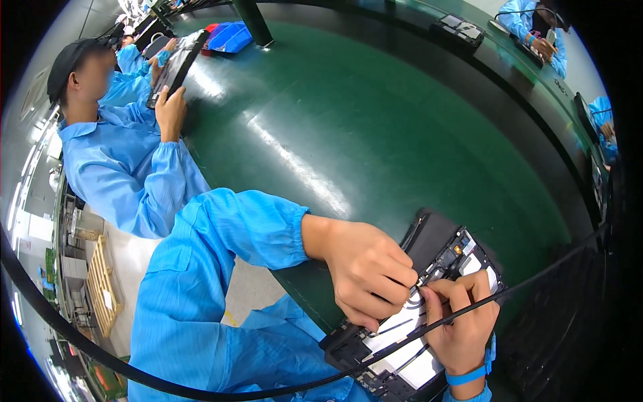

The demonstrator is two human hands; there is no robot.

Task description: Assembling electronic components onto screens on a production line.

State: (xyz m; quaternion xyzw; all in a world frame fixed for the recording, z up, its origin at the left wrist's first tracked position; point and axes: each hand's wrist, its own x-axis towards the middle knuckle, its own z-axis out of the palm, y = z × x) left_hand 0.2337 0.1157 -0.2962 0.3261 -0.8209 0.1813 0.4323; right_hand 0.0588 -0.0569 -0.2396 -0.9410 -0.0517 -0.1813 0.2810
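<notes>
An opened electronic device (402, 328), likely a laptop, lies at the green table's near edge, its white battery panels, black frame and circuit boards exposed. My left hand (372, 268) reaches over it from the left, thumb and fingers pinched at a small spot near the board. Opposite it, my right hand (462, 328), with a blue wrist strap (467, 376), has its thumb and forefinger pinched at the same spot. Thin dark cables run there. Whatever the fingertips hold is too small and covered to make out. A black panel (437, 241) of the device extends beyond my hands.
The green table (301, 134) stretches away from me. At the left a co-worker (127, 161) in blue holds up a similar device (177, 67). Blue bins (230, 37) stand far back. A dark cable (194, 393) arcs across the view. Another opened device (459, 32) sits at the far right.
</notes>
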